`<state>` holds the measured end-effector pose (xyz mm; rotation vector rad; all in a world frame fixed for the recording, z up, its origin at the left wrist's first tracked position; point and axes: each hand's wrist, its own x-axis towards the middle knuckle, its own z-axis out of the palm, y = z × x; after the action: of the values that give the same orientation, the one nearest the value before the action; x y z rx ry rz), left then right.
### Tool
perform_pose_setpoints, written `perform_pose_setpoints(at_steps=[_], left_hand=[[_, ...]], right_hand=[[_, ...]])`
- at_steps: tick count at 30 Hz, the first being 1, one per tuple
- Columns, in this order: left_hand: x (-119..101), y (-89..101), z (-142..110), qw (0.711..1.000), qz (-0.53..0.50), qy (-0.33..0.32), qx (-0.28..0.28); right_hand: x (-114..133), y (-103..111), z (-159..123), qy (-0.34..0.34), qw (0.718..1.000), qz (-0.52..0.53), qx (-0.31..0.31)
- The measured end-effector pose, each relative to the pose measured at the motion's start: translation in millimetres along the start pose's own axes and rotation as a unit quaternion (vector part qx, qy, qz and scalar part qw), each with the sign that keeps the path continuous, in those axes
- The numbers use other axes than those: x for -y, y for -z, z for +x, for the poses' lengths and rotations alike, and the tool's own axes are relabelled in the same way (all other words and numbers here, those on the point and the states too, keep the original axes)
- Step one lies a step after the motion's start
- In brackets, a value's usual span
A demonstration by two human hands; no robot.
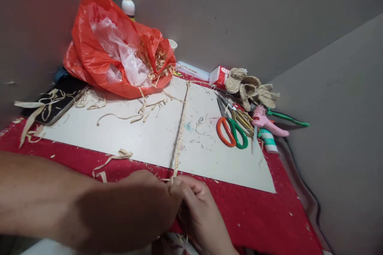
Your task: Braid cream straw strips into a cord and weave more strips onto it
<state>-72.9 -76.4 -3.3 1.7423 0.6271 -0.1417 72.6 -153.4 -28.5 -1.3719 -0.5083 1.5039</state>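
Note:
A pale straw braid (180, 135) runs down the white board and ends at my hands near the board's front edge. My right hand (199, 207) is closed, its thumb and forefinger pinching the braid's near end. Right against it, my left hand (149, 201) is also closed at the same end, its fingertips mostly hidden behind the back of the hand. A few loose strands stick out around the fingers. At its far end the braid bends right, toward a red-and-white box (219, 77).
A red plastic bag (98, 59) of straw stands at the back left, beside a phone (56, 107) under loose strips. To the right lie scissors (231, 132), a pink glue gun (266, 121), woven straw pieces (249, 87) and a tape roll (269, 141). Red cloth (239, 211) covers the table.

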Motion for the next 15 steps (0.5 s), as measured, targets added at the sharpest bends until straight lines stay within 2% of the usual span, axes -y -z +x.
perform_pose_setpoints(at_steps=[1, 2, 3, 5, 7, 13, 15], left_hand=[[6, -7.0, -2, 0.999, 0.040, -0.032, -0.010], [11, -12.4, -4, 0.979, 0.163, -0.110, -0.047], [15, -16.1, -4, 0.949, 0.265, -0.155, -0.071], [20, -19.1, -3, 0.892, 0.390, -0.204, -0.098], [22, -19.6, 0, 0.873, 0.428, -0.207, -0.106], [40, -31.5, 9, 0.866, 0.429, -0.207, -0.152], [42, -33.8, 11, 0.872, 0.419, -0.212, -0.140]], right_hand=[[0, -1, -1, -0.019, 1.000, 0.023, -0.003], [-1, -2, -2, -0.032, 0.999, 0.039, -0.007], [-1, -2, -2, -0.037, 0.998, 0.046, -0.011], [-4, -1, -3, -0.029, 0.999, 0.043, -0.012], [-7, 1, -3, -0.014, 0.999, 0.034, -0.009], [-5, -2, -3, -0.025, 0.997, 0.067, -0.018], [-3, -4, -4, -0.035, 0.996, 0.080, -0.016]])
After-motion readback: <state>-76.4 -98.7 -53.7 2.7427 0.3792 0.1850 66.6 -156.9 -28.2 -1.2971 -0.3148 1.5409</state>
